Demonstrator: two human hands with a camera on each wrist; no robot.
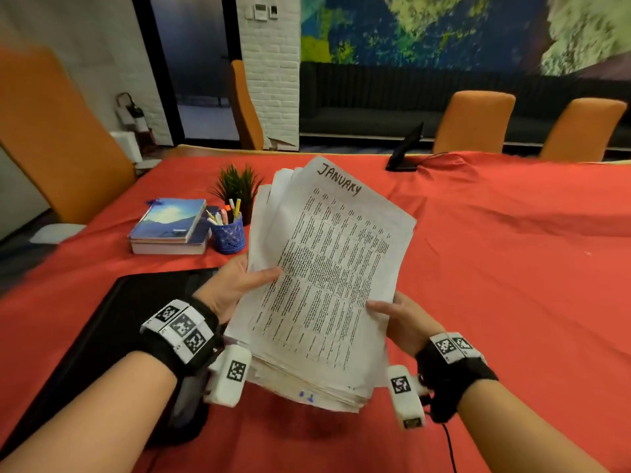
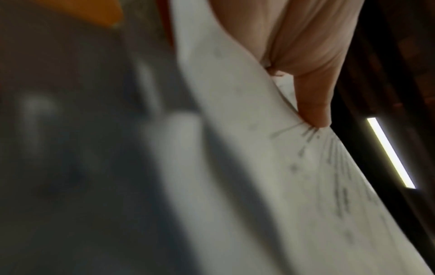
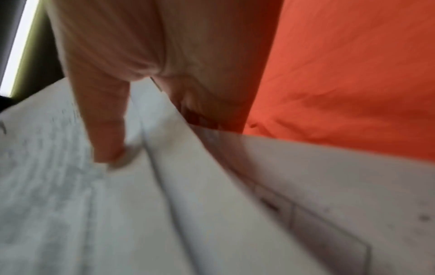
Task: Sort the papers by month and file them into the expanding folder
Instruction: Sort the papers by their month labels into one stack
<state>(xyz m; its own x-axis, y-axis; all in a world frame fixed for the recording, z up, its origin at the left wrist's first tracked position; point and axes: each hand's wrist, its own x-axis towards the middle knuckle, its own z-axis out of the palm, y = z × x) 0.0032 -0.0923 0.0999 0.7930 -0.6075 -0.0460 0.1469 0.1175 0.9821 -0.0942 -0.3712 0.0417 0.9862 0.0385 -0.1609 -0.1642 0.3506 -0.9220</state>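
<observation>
A thick stack of printed papers (image 1: 321, 288) is held tilted above the red table; its top sheet is headed "JANUARY" in handwriting. My left hand (image 1: 235, 285) grips the stack's left edge, thumb on the top sheet, fingers hidden behind. The left wrist view shows that thumb (image 2: 310, 96) pressed on the papers (image 2: 270, 167). My right hand (image 1: 399, 319) holds the right edge, thumb on top, and the right wrist view shows its thumb (image 3: 103, 119) lying across the sheets (image 3: 117, 214). The black expanding folder (image 1: 112, 322) lies flat on the table under my left forearm.
Two stacked books (image 1: 170, 227), a blue pen cup (image 1: 228, 233) and a small potted plant (image 1: 237, 186) stand behind the folder. A black tablet stand (image 1: 404, 151) sits at the far edge. Orange chairs (image 1: 474, 121) ring the red-clothed table (image 1: 512, 268).
</observation>
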